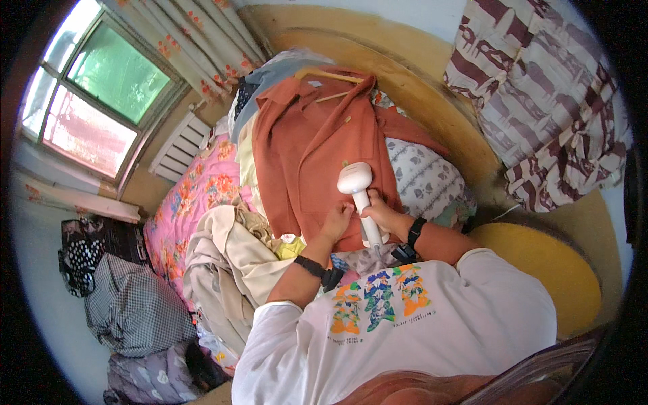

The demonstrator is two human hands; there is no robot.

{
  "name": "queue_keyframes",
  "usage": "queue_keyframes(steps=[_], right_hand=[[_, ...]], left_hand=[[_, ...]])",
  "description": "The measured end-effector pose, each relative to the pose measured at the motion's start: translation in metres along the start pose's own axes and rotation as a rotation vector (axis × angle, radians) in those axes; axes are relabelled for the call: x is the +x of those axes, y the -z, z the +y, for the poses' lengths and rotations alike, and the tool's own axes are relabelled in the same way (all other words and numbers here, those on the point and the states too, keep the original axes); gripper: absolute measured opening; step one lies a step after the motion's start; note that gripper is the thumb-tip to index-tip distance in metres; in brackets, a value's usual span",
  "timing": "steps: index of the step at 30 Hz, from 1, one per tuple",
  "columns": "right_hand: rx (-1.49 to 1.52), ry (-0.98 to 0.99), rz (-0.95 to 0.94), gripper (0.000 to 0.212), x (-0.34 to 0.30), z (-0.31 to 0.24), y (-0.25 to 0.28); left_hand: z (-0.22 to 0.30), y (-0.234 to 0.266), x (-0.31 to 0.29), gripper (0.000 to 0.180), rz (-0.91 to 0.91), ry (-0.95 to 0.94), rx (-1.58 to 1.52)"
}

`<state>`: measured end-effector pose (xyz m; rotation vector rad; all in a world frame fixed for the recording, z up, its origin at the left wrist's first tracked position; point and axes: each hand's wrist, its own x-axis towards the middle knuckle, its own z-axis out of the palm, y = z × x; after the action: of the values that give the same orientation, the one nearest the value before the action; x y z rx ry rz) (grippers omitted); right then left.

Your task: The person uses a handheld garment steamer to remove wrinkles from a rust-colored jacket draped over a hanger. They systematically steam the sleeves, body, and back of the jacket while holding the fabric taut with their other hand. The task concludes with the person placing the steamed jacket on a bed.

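My right hand is wrapped round the handle of a white handheld garment steamer. The steamer's rounded head points away from me over a rust-orange coat. That coat lies spread on the bed, its collar at the far end, with a wooden hanger in its shoulders. Just left of the steamer's handle, my left hand is closed low over the coat's near part. Its fingers are curled, and whatever they may pinch is hidden.
Beige clothes lie heaped at the coat's left on pink floral bedding. A grey-white patterned cushion or bundle sits to the right. Beyond it hangs a brown-and-white curtain. A yellow round surface is near my right elbow; checked bags stand left.
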<state>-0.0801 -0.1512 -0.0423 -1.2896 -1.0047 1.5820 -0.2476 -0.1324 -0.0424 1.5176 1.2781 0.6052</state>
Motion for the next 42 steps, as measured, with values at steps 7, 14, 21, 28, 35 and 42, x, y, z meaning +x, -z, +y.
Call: queue_keyframes(steps=[7,14,21,28,35,42], right_hand=[[-0.062,0.082,-0.109,0.071,0.0,0.015,0.004],[-0.072,-0.043,-0.223,0.066,-0.007,0.009,-0.005],[-0.541,0.075,-0.422,0.045,-0.025,-0.037,-0.012],[-0.255,-0.189,-0.266,0.03,-0.003,-0.012,0.023],[-0.504,0.037,0.008,0.027,0.011,-0.024,0.056],[-0.583,0.059,0.34,0.031,0.025,-0.02,0.08]], left_hand=[[0.042,-0.007,-0.009,0.038,-0.107,-0.056,0.078],[0.019,-0.008,-0.006,0.038,-0.034,-0.065,-0.033],[-0.025,0.004,-0.015,0.034,-0.06,-0.058,0.155],[-0.072,0.032,-0.045,0.045,-0.008,0.0,0.344],[-0.118,0.053,-0.068,0.055,0.059,0.095,0.418],[-0.071,0.049,-0.024,0.04,0.181,-0.086,0.425]])
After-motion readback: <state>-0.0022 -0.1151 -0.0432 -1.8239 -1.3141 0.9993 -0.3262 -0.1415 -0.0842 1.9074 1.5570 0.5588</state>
